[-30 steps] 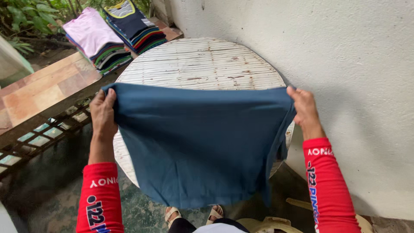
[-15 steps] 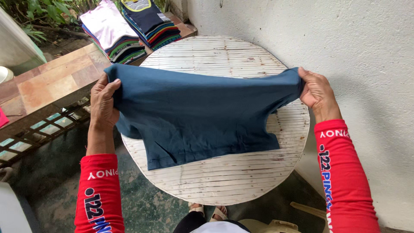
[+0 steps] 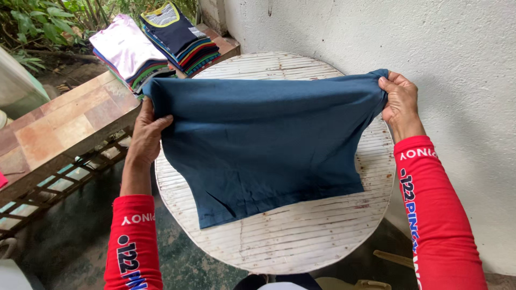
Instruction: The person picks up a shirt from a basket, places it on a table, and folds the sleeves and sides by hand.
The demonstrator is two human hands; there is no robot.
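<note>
Over the round white table (image 3: 301,236), left hand (image 3: 146,134) and right hand (image 3: 399,101) each pinch a top corner of the blue shirt (image 3: 263,142), now lifted higher, its hem resting on the table; folded shirt stacks (image 3: 153,43) lie beyond.

A blue garment (image 3: 258,139) hangs stretched above the round white table (image 3: 301,236), its lower edge lying on the slatted top. The left hand (image 3: 146,133) pinches the garment's upper corner past the table's left rim; the right hand (image 3: 399,99) grips the opposite corner over the table's right side, near the wall (image 3: 430,48). Beyond the table's far left edge, two stacks of folded shirts (image 3: 156,43) sit on a tiled ledge (image 3: 59,123).
</note>
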